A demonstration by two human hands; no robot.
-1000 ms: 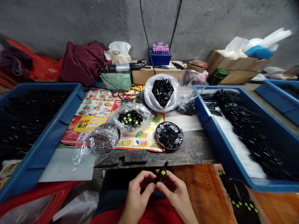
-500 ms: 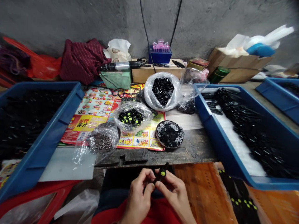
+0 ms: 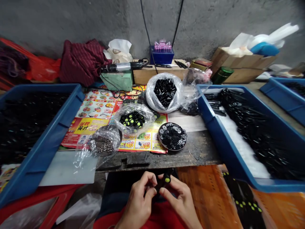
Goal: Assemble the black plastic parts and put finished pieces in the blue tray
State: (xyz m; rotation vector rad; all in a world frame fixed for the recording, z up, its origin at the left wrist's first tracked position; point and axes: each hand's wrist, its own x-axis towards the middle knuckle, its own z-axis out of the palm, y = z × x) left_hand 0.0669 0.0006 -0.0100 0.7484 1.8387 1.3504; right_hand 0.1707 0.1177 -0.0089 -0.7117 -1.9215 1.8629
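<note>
A small black plastic piece with a yellow-green dot (image 3: pixel 166 179) sits between my hands, low at the centre, above my lap. My left hand (image 3: pixel 138 198) pinches one side of it with finger and thumb. My right hand (image 3: pixel 176 198) grips the other side, and the fingers hide part of the piece. On the bench ahead, a clear bag of black parts with yellow-green dots (image 3: pixel 132 120) lies nearest my hands, along with a round dish of black discs (image 3: pixel 172 136).
A blue tray of long black pieces (image 3: pixel 238 143) stands to the right, and another (image 3: pixel 35 127) to the left. A clear bag of black parts (image 3: pixel 164 93) and a bag of small metal screws (image 3: pixel 105 147) lie on a printed flyer (image 3: pixel 100 108). An orange crate (image 3: pixel 202 197) sits lower right.
The black piece has tilted over between my fingers, and its dot sits slightly lower. My hands have shifted only a little, and the view has drifted slightly.
</note>
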